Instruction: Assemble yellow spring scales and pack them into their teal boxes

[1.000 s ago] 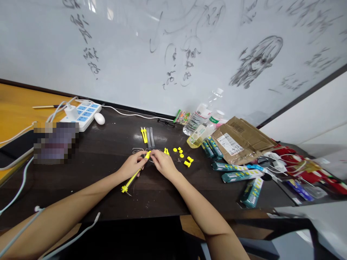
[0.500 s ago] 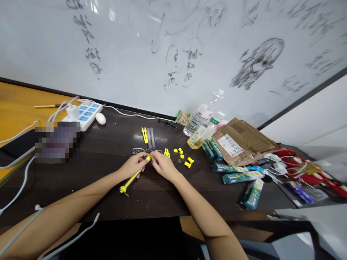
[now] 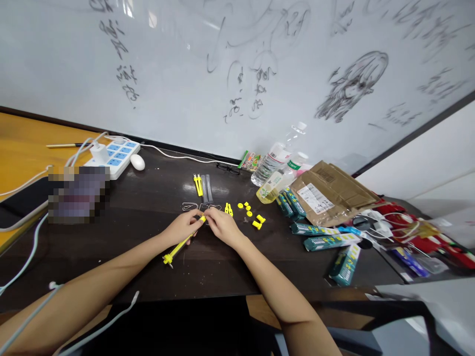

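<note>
Gripping a slim, yellow, rod-shaped assembly [image 3: 180,248], the left hand [image 3: 181,227] clamps thumb and fingers near its upper end, slanting it above the dark brown, smooth tabletop [image 3: 148,217]! The right hand [image 3: 224,226] bunches its fingertips together right at that top end; what they pinch is hidden, so I can't tell whether they're clamped on it. Down at the lower end, a flared yellow collar [image 3: 167,258] and a thin metal tip poke out free. This looks like a light, stiff plastic piece, probably a bit slick; the shaft seems the safest hold, the thin tip the easiest to bend. And against a second ago? Less of the yellow upper end shows between the hands, the collar sits slightly further left, and the loose bright-yellow plastic parts [image 3: 256,225] lie unmoved!
</note>
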{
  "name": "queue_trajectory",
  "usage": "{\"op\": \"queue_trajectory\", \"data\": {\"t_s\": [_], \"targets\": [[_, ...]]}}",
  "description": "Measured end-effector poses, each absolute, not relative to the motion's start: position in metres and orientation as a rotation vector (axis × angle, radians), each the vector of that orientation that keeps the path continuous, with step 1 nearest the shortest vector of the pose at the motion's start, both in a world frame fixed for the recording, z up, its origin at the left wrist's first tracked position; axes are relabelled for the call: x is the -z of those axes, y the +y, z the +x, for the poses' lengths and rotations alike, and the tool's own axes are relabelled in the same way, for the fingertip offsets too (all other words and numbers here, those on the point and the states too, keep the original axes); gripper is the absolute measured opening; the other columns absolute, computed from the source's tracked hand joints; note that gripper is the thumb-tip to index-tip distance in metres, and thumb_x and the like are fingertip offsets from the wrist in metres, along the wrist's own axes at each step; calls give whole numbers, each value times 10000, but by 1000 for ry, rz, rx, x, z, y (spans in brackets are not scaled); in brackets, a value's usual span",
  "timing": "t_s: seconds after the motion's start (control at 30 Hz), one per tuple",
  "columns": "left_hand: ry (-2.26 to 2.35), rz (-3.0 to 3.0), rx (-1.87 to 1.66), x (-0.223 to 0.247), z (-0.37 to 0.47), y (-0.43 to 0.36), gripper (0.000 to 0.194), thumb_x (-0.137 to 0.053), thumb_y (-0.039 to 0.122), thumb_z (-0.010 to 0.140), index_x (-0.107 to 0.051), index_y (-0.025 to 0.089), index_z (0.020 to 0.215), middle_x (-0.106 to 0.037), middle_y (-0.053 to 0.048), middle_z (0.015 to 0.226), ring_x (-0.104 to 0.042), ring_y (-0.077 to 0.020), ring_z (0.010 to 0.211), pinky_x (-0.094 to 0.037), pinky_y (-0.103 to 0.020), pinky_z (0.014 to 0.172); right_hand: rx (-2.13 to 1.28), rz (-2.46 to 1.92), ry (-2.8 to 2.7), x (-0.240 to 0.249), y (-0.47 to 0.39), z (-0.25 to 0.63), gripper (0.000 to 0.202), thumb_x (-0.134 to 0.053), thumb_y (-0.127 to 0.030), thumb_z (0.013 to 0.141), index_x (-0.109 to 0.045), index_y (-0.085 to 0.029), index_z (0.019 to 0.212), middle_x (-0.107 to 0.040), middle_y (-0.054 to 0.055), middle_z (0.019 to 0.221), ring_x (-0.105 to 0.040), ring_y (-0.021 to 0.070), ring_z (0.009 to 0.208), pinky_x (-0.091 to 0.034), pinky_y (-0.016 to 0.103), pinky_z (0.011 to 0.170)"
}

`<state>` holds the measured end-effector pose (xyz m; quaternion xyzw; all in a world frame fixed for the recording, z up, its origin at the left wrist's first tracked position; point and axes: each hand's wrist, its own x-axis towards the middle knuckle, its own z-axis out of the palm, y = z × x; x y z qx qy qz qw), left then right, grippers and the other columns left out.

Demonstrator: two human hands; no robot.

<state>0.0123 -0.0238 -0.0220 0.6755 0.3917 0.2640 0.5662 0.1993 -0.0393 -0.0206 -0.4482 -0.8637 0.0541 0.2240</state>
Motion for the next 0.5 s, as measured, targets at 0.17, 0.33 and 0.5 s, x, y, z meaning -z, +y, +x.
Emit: {"op": "queue_trajectory", "data": {"t_s": [0.17,0.33,0.5], "targets": [[939,1659,-615,23,12,-26,320,-518,392,844,-561,190,1088,-513,62,519,-497,-116,315,-398,-205,305,-159,-1246,-2417,20,-40,198,194,-346,-189,946,-512,-204,1046,-623,66,1000,-597,169,907,-439,258,784],[940,1645,-620,24,14,-26,333,-516,437,846,-545,189,1066,-518,61,510,-505,-124,314,-388,-204,298,-158,-1283,-2432,12,-44,195,189,-339,-195,943,-492,-206,1054,-617,67,1016,-604,174,894,-436,261,753],[921,1580,-596,23,15,-22,329,-510,492,847,-489,197,992,-502,76,479,-469,-111,288,-395,-201,286,-282,-1321,-2396,1,-50,191,260,-417,-150,848,-430,-204,1102,-625,40,924,-605,180,781,-427,276,688]]}}
